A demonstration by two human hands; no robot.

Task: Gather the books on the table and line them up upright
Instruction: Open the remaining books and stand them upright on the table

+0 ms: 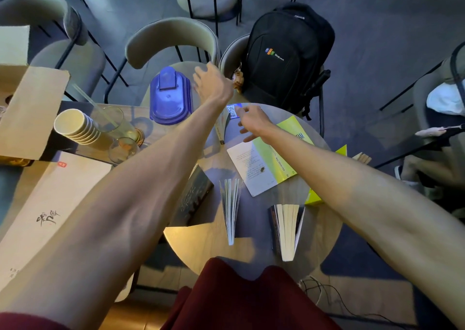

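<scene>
On the round wooden table (206, 239), two books stand upright with their pages fanned: a thin one (231, 209) and a thicker one (286, 229). A green and white book (261, 166) lies flat, partly under my right forearm. A dark book (195, 196) leans beneath my left forearm. A yellow-green book (313, 199) peeks out below my right arm. At the far edge stands a thin book (222, 128) with a QR code on its cover. My left hand (214, 83) hovers past it, fingers spread. My right hand (254, 123) is spread, its thumb at that cover.
A blue plastic container (169, 98), stacked paper cups (75, 126), a tall glass with a straw (113, 123) and a small glass (123, 148) stand to the left. A cardboard box (30, 108) and a pale folder (50, 204) lie further left. A black backpack (286, 53) sits on a chair behind the table.
</scene>
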